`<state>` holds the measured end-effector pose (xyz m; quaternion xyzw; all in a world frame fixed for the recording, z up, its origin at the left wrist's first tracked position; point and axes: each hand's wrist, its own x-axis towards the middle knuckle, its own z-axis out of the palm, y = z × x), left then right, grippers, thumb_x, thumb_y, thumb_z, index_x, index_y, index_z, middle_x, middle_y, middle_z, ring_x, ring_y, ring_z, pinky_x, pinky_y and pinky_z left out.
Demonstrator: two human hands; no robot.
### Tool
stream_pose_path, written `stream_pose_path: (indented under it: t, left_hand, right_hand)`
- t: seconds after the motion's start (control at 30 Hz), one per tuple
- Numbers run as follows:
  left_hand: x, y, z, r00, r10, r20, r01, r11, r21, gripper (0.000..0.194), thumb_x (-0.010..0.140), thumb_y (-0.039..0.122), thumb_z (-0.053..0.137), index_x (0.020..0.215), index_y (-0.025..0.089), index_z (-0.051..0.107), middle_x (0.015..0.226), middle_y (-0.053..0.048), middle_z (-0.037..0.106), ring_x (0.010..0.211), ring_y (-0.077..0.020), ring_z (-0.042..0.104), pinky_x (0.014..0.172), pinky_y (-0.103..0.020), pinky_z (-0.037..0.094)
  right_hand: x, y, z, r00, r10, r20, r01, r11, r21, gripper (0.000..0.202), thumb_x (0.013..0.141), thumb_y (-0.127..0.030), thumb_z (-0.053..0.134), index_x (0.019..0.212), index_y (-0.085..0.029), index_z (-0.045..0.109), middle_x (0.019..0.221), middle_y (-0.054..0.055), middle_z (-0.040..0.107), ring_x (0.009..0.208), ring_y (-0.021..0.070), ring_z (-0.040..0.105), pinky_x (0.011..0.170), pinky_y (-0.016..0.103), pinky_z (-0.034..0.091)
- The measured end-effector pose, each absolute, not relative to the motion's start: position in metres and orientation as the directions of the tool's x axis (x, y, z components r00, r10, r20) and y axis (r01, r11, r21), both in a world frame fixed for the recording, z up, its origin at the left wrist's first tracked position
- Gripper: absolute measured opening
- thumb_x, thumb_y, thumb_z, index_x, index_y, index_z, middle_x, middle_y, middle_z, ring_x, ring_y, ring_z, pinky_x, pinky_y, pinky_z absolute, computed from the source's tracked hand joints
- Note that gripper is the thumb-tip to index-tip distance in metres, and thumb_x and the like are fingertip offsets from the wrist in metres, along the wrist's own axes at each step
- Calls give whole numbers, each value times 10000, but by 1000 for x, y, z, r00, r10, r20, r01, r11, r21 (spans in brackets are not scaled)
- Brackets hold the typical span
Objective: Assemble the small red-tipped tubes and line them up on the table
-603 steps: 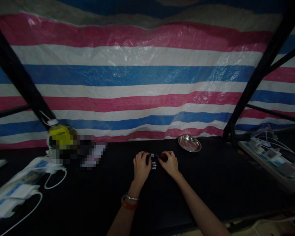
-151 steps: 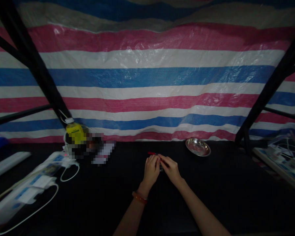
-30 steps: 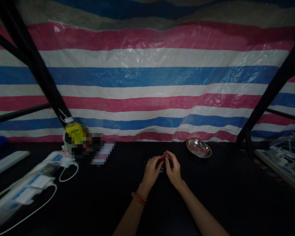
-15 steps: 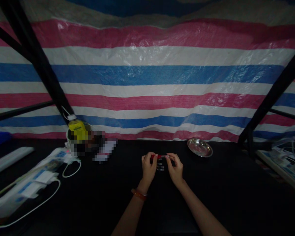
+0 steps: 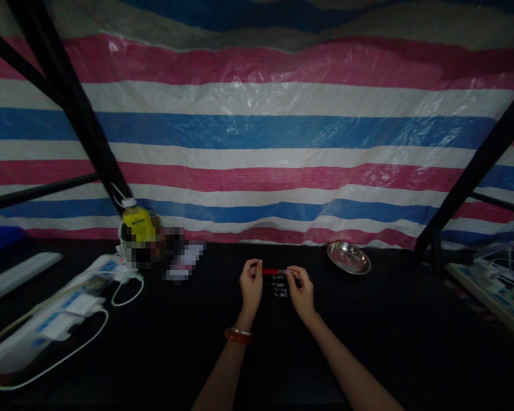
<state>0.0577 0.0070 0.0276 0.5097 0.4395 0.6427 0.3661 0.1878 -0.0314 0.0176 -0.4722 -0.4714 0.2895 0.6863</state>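
A red pen-like stick (image 5: 274, 272) lies level between my two hands. My left hand (image 5: 252, 282) has its fingers pinched at the stick's left end, and my right hand (image 5: 300, 288) pinches its right end. Just below the stick, several dark slim items (image 5: 280, 289) with pale markings lie in a row on the black table (image 5: 278, 354). Their left parts blend into the dark surface. An orange bracelet is on my left wrist.
A round metal dish (image 5: 349, 258) stands at the back right. On the left are a power strip (image 5: 55, 319) with white plugs and cables, a yellow bottle (image 5: 139, 224) and a pixelated patch. Black frame bars stand at both sides before a striped sheet.
My left hand has shifted slightly left, away from my right hand, and more of the red stick shows between them. The camera view has shifted slightly.
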Motion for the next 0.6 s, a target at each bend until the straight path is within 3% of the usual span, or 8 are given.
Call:
stream_pose_path:
  t: [0.13, 0.37, 0.6]
  left_hand:
    - [49, 14, 24, -307, 885, 352, 7, -367, 930, 243, 788, 386, 535, 882, 162, 539, 473, 105, 280, 393, -60, 311, 399, -172, 241]
    - [37, 25, 12, -485, 820, 305, 189, -242, 952, 214, 809, 329, 443, 809, 168, 585, 665, -4, 562, 652, -150, 560, 626, -260, 438]
    - [34, 34, 0, -508, 827, 240, 173, -175, 969, 204, 797, 293, 403, 786, 184, 576, 722, -22, 604, 709, -172, 596, 687, -299, 453]
  right_hand:
    - [190, -25, 12, 390, 841, 374, 53, 385, -921, 211, 748, -390, 632, 866, -215, 633, 867, 36, 606, 808, 161, 596, 816, 293, 455]
    - [194, -12, 7, 348, 895, 281, -53, 318, -947, 238, 718, -409, 650, 809, -194, 604, 719, 9, 646, 703, 155, 609, 688, 268, 468]
    - [197, 4, 1, 303, 920, 250, -39, 274, -961, 234, 703, -409, 647, 765, -187, 608, 680, 8, 671, 648, 158, 617, 627, 263, 463]
